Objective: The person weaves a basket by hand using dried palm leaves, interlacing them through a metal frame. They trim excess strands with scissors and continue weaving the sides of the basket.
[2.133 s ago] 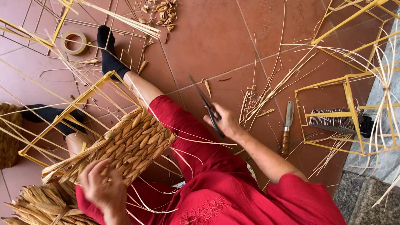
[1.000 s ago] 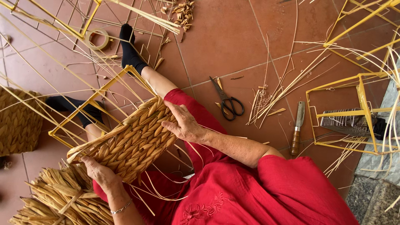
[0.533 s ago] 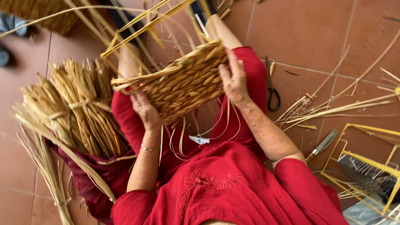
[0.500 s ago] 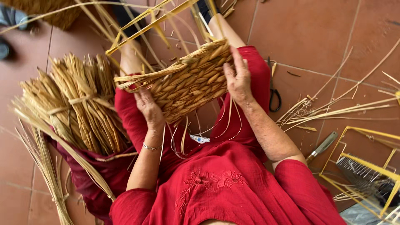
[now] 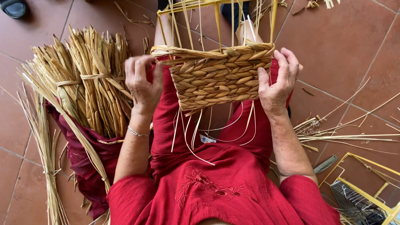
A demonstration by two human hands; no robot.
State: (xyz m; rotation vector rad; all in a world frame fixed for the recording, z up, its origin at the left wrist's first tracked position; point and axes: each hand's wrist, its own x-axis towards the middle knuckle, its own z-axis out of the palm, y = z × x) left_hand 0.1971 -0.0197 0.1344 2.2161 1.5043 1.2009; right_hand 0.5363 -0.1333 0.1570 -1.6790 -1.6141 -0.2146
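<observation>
Gripping the half-woven basket point(image 5: 216, 75) at upper centre over the lap, the left hand point(image 5: 143, 85) and right hand point(image 5: 277, 85) curl their fingers round its sides; several plaited rows look finished, with bare yellow uprights point(image 5: 216, 21) above unwoven.

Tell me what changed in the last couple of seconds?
The right hand let go of the scissors, left them on the floor, and took hold of the woven panel's right edge. The left hand shifted to its left edge. The panel stayed on the lap, its strands hanging.
</observation>
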